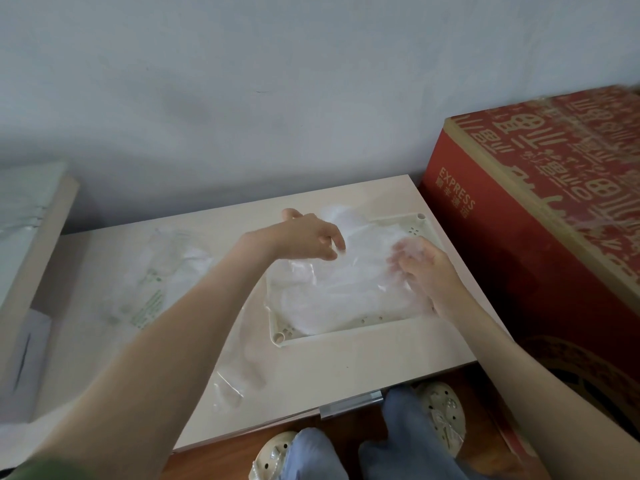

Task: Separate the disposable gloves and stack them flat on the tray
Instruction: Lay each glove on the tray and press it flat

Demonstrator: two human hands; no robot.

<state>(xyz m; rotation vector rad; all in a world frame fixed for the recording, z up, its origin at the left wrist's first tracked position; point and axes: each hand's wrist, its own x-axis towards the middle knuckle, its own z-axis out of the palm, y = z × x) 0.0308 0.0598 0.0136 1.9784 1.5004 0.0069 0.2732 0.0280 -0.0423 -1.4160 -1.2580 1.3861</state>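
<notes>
A cream plastic tray (346,331) lies on the right part of the pale table. A pile of clear disposable gloves (339,292) fills it. My right hand (427,271) is at the tray's right side, its curled fingers wrapped in the film of the top glove (407,249). My left hand (304,237) hovers over the tray's back left, thumb spread away and fingers hanging down, tips at or just above the film. Another clear glove (239,368) lies loose on the table in front of the tray's left corner.
A clear glove packet with green print (152,289) lies left of the tray. A large red carton (526,244) stands against the table's right side. White sheets (24,344) sit at the far left. The table's front edge (346,407) is above my knees and shoes.
</notes>
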